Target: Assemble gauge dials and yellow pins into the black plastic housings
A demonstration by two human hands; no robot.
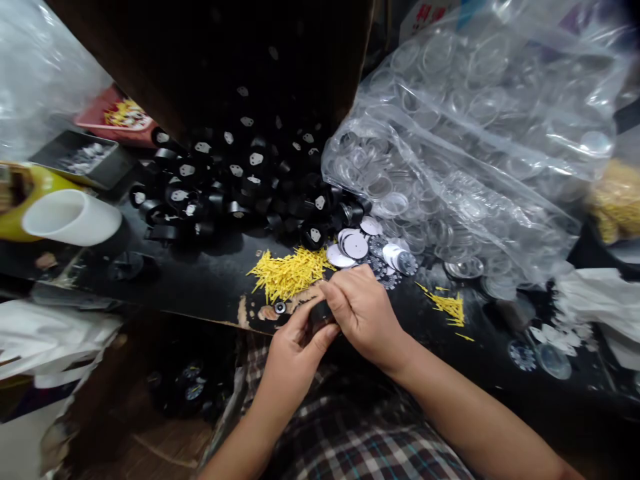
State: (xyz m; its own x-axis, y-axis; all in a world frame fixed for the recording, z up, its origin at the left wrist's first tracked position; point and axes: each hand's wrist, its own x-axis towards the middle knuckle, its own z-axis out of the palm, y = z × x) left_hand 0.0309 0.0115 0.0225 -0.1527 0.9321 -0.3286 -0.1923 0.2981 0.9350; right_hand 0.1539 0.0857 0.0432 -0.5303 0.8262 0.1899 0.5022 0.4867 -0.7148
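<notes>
A small black round case [321, 312] sits between the thumb and fingers of my left hand [295, 347], near the front edge of the bench. My right hand [365, 317] is closed right against it, thumb bent over the case's upper side; what its curled fingers grip is hidden. Just beyond both hands lies a heap of yellow clock hands [287, 272]. White dial discs [353, 245] and printed dials [387, 273] are piled behind my right hand. A little dark ring-like part [279, 307] rests left of the case, on a worn patch of the bench.
Many black cases [235, 170] spill from a dark box at the back. To the right, a plastic bag [465, 133] holds clear round covers. More yellow pieces [450, 307] lie right. A white cup [73, 217], grey tray [83, 160] and pink tray [95, 113] stand left.
</notes>
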